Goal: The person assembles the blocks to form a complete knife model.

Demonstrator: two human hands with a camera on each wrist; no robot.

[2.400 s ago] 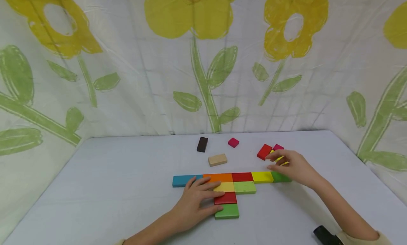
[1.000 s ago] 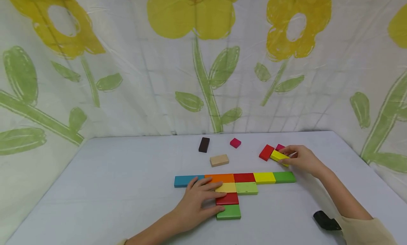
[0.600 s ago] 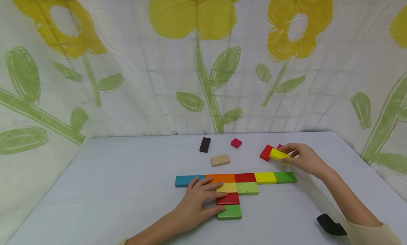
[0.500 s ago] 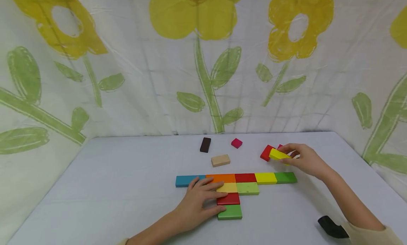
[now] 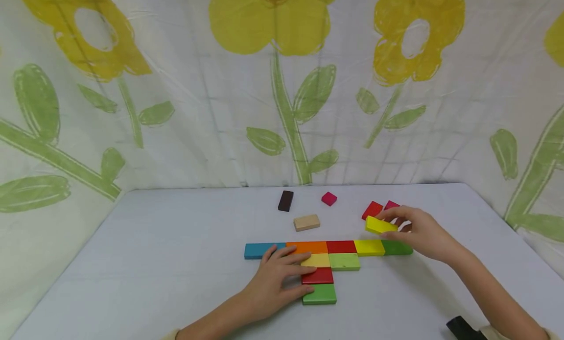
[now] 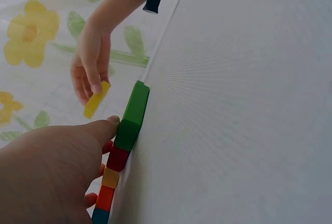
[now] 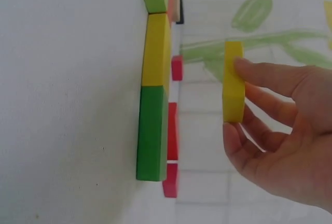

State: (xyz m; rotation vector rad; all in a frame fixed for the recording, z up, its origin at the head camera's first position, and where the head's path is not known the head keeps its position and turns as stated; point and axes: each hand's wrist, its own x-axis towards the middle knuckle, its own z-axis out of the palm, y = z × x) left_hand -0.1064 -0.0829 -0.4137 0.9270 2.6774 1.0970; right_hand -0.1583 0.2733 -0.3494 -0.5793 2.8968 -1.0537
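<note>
My right hand (image 5: 420,232) pinches a yellow block (image 5: 380,226) between thumb and fingers, lifted off the table above the right end of a block row. That row runs blue (image 5: 260,251), orange (image 5: 307,247), red (image 5: 341,247), yellow (image 5: 369,248) and green (image 5: 396,248). Under its middle, a pale yellow block (image 5: 318,260) sits beside a light green block (image 5: 345,261), then a red block (image 5: 318,275) and a green block (image 5: 319,294) continue toward me. My left hand (image 5: 270,286) rests with spread fingers on the left side of these blocks, its thumb on the near green one.
Behind the row lie a dark brown block (image 5: 285,201), a tan block (image 5: 306,222) and a small pink block (image 5: 329,199). A red block (image 5: 372,210) and another pink block (image 5: 391,206) lie near my right hand. A flowered sheet (image 5: 189,109) hangs behind the white table (image 5: 154,261).
My right hand reached the yellow block lying by the red one, took hold of it, lifted it and brought it slightly left and nearer. The left hand stays in place on the blocks.
</note>
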